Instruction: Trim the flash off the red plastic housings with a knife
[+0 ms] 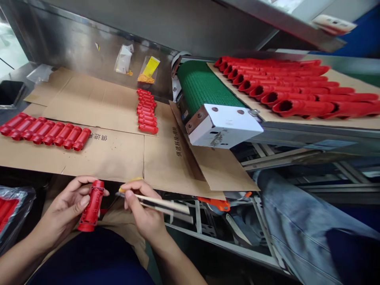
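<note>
Metal bench with a steel back wall [97,43], flattened cardboard [118,156] over most of the top. Green conveyor belt [208,85] with a white end bracket [225,128] at right of centre.

Hands are apart, both just off the near edge of the cardboard, over the lap. Left hand [67,204] is clamped on a red tube [92,206], thumb across its side; tube stands near upright, slightly tilted, flared end down. Right hand [145,209] is closed on a slim two-pronged tool [166,203], prongs running out to the right, blurred. Yellow bit [121,189] at its fingertips, can't tell what. Tube sits between the hands, near the right fingertips but not touching them.

Surface: row of red tubes [44,132] at left, side by side at a slant. Column of smaller red pieces [147,113] mid-bench. Behind that, a clear bag of orange bits [147,75] with a yellow label, plus a white packet [124,59]. Phone [12,94] at far left.

Right side: rows of bigger red parts [297,89], open ends facing the belt, on a cardboard-covered ledge. Below, another person's leg in jeans [285,217] beside the metal framework. Lower left, plastic-wrapped red parts [7,211].
</note>
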Demonstrator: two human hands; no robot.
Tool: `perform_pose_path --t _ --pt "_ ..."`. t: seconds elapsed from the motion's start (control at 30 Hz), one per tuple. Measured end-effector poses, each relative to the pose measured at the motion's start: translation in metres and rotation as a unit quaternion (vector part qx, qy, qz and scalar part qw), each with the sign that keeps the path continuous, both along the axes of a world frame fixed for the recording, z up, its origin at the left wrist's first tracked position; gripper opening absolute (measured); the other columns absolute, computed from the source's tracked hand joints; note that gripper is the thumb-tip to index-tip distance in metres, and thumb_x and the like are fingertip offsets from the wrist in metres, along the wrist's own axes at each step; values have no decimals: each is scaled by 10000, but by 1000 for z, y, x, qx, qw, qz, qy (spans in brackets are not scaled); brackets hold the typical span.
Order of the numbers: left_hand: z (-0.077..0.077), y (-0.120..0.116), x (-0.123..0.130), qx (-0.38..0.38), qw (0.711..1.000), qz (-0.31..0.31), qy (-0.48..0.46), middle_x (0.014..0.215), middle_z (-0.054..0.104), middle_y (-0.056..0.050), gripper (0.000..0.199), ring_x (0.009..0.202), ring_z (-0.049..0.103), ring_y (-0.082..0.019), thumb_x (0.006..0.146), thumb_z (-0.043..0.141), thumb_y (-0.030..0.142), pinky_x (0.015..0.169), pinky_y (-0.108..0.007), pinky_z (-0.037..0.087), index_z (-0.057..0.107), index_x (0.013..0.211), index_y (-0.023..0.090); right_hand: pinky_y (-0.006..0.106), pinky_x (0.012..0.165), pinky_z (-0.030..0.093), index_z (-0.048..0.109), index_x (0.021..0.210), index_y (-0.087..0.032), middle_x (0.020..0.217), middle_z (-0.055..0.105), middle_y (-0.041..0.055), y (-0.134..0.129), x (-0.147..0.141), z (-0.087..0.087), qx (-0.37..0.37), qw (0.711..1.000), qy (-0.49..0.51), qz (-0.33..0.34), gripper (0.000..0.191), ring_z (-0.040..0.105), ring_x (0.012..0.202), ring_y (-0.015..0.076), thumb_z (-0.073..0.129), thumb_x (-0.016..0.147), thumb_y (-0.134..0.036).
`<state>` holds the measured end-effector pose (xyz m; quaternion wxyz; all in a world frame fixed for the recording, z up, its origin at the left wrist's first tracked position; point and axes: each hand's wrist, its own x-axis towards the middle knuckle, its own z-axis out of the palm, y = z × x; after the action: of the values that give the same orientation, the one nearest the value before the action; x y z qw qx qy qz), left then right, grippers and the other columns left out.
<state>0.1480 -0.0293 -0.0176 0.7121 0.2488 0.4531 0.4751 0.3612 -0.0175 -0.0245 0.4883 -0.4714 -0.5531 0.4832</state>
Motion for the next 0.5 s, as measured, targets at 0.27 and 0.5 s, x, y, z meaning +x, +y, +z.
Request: perform_pose_path --t 0.27,0.5 --pt "-4 -3 -2 3 1000 0 -2 1331 782 -182 668 846 726 -225 700 935 651 720 -277 604 866 1187 200 181 366 407 646 792 -197 518 598 -60 9 -14 -4 -224 968 64 91 480 505 374 85 782 890 -646" --pt "-3 0 2 49 992 88 74 1110 840 -106 324 819 740 -193 729 981 281 685 -215 605 834 1010 210 347 1000 667 752 1307 -182 1220 820 138 -9 -4 -4 261 958 -113 21 305 780 1167 236 692 1018 -104"
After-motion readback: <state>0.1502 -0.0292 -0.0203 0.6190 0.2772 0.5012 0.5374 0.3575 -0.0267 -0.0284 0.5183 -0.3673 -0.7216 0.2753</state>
